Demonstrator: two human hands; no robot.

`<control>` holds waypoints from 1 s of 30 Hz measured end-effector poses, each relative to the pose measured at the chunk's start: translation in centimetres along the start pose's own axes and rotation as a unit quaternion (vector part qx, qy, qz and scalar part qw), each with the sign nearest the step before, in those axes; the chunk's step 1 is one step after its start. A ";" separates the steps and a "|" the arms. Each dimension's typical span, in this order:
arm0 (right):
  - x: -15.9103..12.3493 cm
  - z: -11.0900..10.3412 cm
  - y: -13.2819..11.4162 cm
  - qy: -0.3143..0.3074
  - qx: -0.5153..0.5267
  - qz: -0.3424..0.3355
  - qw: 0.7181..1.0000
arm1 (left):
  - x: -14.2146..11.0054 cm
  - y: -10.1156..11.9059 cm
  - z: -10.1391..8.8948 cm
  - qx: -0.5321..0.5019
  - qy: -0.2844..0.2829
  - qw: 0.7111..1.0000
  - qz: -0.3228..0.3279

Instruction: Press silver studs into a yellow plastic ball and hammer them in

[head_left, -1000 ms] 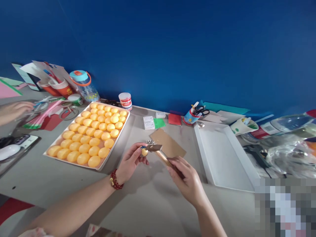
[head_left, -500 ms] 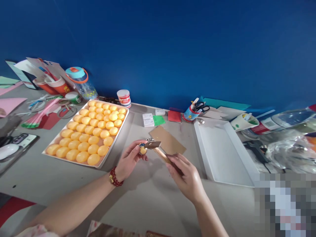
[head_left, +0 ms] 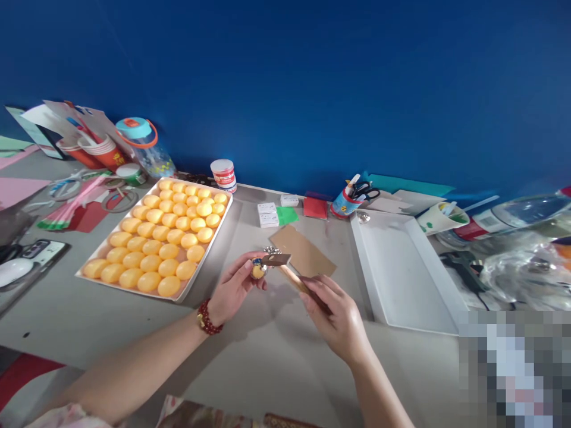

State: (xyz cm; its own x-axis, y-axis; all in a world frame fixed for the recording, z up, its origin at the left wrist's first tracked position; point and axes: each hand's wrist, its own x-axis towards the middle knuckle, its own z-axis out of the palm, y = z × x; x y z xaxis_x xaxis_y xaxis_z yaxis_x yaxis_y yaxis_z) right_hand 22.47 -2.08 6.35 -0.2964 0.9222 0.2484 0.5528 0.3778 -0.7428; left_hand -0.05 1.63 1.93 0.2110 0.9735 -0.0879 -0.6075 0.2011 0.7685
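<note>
My left hand (head_left: pixel 236 282) pinches a small round thing (head_left: pixel 257 269), yellowish with shiny silver and blue parts; its exact kind is too small to make out. In my right hand (head_left: pixel 336 315) is a small hammer (head_left: pixel 292 278) with a wooden handle, gripped by the handle's lower end. Its dark metal head lies right beside the round thing, and I cannot tell if they touch. Behind the head, shiny silver bits (head_left: pixel 271 250) show, partly covered. A brown card (head_left: pixel 306 252) lies on the table just beyond both hands.
At left stands a shallow box (head_left: pixel 182 295) with rows of orange-yellow balls. To the right is a white tray (head_left: pixel 413 279) with a silver bit in its far corner. Small white boxes (head_left: pixel 267 215), a pen cup with scissors (head_left: pixel 345 203) and a glue gun (head_left: pixel 466 270) lie around.
The hammer's head has tilted very slightly at the round thing. Both hands keep their grips and nearly the same places. The whole view has shifted a little.
</note>
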 end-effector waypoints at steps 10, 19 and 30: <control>0.0 0.1 0.0 -0.006 0.005 -0.003 1.000 | 0.1 0.2 0.1 0.007 0.008 1.000 -0.002; 0.0 0.3 -0.1 -0.013 0.001 0.000 1.000 | 0.1 0.0 0.0 -0.008 0.008 1.000 -0.006; 0.2 0.5 -0.1 -0.012 -0.005 -0.009 1.000 | 0.3 -0.1 -0.2 -0.015 0.012 1.000 -0.014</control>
State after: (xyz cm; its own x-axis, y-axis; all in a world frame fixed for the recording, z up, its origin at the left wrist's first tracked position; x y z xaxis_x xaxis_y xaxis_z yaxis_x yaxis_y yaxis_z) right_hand 22.02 -1.98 6.15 -0.3246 0.9132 0.2464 0.5556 0.3949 -0.7316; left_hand -0.10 1.94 1.67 0.2112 0.9694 -0.1248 -0.6242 0.2320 0.7460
